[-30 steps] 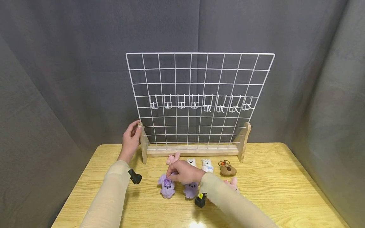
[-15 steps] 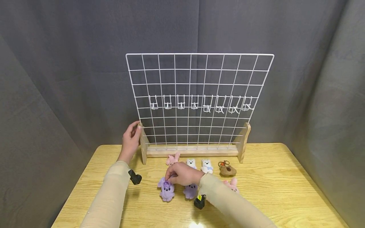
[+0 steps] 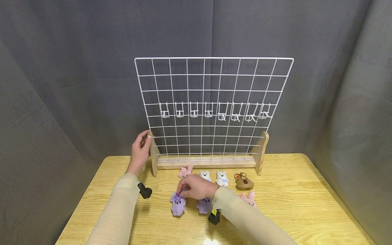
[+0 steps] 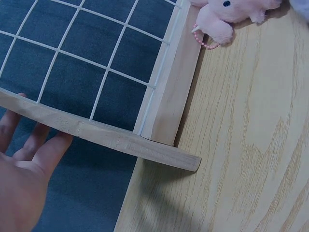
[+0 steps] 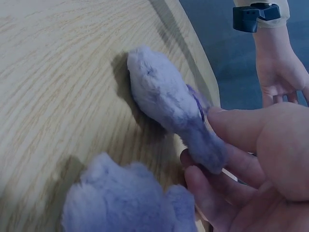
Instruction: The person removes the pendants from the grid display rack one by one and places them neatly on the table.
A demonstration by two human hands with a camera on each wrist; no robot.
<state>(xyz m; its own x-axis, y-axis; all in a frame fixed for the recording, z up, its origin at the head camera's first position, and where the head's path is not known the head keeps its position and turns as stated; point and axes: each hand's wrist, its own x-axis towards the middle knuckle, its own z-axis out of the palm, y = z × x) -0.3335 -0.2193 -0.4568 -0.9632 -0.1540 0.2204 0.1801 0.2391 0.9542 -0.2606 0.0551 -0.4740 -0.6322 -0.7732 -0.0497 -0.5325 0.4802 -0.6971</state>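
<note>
My left hand (image 3: 141, 149) holds the left upright (image 3: 154, 154) of a wooden stand bearing a white wire grid (image 3: 214, 92). In the left wrist view, its fingers (image 4: 50, 150) lie along the outer side of the wood. My right hand (image 3: 199, 186) pinches a purple plush keychain (image 3: 178, 207) near its head and ear. The right wrist view shows the plush (image 5: 159, 87) tilted, with a purple cord (image 5: 195, 100) by my thumb; whether it touches the table is unclear. A second purple plush (image 3: 204, 205) lies under my right wrist, partly hidden.
Several white hooks (image 3: 209, 110) hang in a row on the grid. Before the stand lie a pink plush (image 3: 184, 171), two white bear plushes (image 3: 222, 179), a brown plush (image 3: 244, 183) and another pink one (image 3: 249, 199). Grey curtains (image 3: 171, 30) stand behind the wooden table (image 3: 291, 190).
The pinched purple plush has turned slightly and shifted a little left and toward me. My right hand has moved slightly left; my left hand has stayed on the upright.
</note>
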